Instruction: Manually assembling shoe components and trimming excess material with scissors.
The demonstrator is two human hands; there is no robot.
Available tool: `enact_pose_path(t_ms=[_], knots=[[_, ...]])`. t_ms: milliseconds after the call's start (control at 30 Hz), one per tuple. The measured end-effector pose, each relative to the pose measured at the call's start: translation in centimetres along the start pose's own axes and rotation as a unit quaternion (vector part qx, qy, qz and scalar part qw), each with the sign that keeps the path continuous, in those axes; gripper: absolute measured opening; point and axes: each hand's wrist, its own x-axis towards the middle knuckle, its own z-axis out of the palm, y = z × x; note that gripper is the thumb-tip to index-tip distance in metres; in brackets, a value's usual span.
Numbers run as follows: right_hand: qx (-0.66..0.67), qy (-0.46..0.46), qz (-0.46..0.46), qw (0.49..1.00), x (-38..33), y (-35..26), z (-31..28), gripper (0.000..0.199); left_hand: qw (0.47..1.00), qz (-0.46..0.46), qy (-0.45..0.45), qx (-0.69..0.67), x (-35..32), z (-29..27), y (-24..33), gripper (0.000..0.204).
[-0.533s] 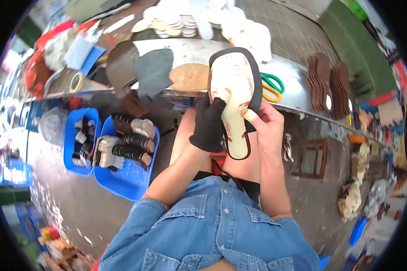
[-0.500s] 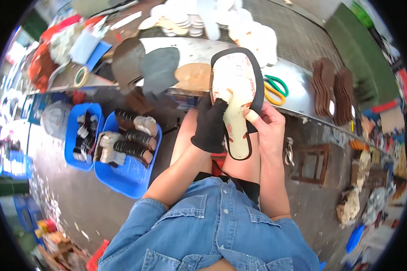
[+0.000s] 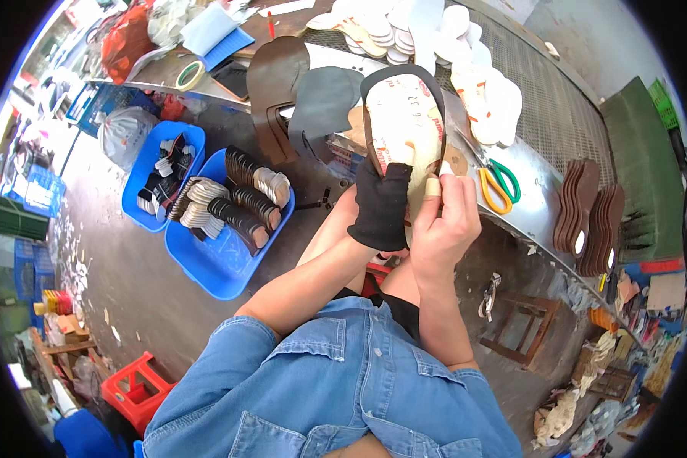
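Above my lap I hold a cream insole (image 3: 404, 111) with a black edging around its wide upper end, its printed face toward me. My left hand (image 3: 383, 200), in a black fingerless glove, is closed around its narrower middle, with the thumb on the cream face. My right hand (image 3: 446, 225) is bare, with tan tape on the thumb, and pinches the edging at the right side of the insole. Both hands hide much of the lower part. Scissors (image 3: 495, 189) with a yellow and a green handle lie on the bench to the right.
Dark leather pieces (image 3: 324, 99) and piles of white insoles (image 3: 488, 103) lie on the bench ahead. Stacked brown insoles (image 3: 580, 206) lie farther right. On the left floor are a blue tub (image 3: 225, 271) of bundled dark and pale pieces and a red stool (image 3: 139, 389).
My view has turned, so the bench and tubs sit farther right in the picture. My right hand's fingers have drawn together at the insole's edge, with the hand's back more toward me.
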Motion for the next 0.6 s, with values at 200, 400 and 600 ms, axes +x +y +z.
enact_pose_path(t_ms=[200, 400, 600], knots=[[0.173, -0.170, 0.046, 0.969, 0.0, -1.1, -2.0, 0.015, 0.981, -0.168, -0.023, -0.094, 0.6, -2.7, 5.7, 0.039], [0.555, -0.330, 0.281, 0.710, -0.3, 2.4, 0.5, 0.017, 0.937, -0.335, 0.000, -0.094, -0.1, -4.7, 6.4, 0.043], [0.383, -0.332, 0.242, 0.827, 0.2, 0.6, 0.9, 0.011, 0.950, -0.272, -0.006, -0.151, 0.7, -6.4, 3.5, 0.043]])
